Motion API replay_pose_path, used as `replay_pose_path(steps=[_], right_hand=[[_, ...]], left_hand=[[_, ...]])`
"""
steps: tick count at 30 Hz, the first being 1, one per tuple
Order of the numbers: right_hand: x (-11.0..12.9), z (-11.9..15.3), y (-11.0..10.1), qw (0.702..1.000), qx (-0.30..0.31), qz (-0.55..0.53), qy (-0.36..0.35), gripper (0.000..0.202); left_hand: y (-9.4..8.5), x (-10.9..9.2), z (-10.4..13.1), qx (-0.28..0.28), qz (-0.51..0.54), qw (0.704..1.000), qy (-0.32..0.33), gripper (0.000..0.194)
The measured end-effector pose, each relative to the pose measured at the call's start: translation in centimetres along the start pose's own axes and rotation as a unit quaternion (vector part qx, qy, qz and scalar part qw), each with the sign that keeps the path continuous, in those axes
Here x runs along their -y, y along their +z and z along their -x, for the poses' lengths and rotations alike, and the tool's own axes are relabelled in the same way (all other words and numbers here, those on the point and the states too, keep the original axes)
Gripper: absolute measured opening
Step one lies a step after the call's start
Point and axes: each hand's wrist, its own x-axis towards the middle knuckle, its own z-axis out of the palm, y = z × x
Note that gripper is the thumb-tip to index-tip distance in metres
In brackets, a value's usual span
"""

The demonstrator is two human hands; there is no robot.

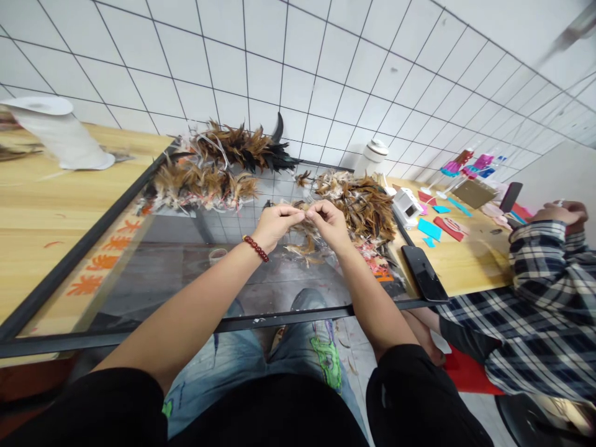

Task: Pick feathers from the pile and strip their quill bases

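Note:
My left hand [276, 225], with a dark red bead bracelet [256, 248] on its wrist, is closed in a pinch over the glass tabletop [181, 279]. Fingertip to fingertip with it, my right hand [330, 225] pinches too. Something small and brownish shows between them, too small to name. Just right of my right hand lies a large heap of brown feathers [372, 208]. Loose pale feathers [305, 249] lie below the hands. At the back left are a bundle of brown feathers [205, 186] and a darker brown-black bundle [246, 146].
A white bottle [372, 158] stands behind the feather heap. A phone [423, 273] lies at the right front edge. Further right are blue and red pieces [429, 230] and a co-worker in a plaid shirt [549, 298]. A roll of white material [69, 133] stands at left.

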Motion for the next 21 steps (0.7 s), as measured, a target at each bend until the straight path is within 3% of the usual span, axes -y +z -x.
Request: replay_pose_path(steps=[4,9,15,18,21], right_hand=[[0.4,0.1,-0.1,0.998,0.031,0.032,-0.052,0.028],[0.4,0.4,0.0,0.988,0.019,0.097,-0.118,0.015],[0.4,1.0,0.3,0.980,-0.026,0.154,-0.127,0.012],[0.4,1.0,0.5,0.978,-0.038,0.157,-0.135,0.012],[0.7,1.1,0.8,0.977,-0.039,0.157,-0.136,0.010]], left_hand=[[0.1,-0.6,0.1,0.016,0.055,0.998,-0.020,0.021],[-0.1,-0.7,0.0,0.046,0.038,0.998,0.022,0.015],[-0.6,0.1,-0.5,-0.015,-0.069,0.993,0.096,0.013],[-0.6,0.0,-0.4,-0.072,-0.224,0.953,0.193,0.007],[-0.6,-0.4,0.1,-0.142,-0.362,0.875,0.287,0.006]])
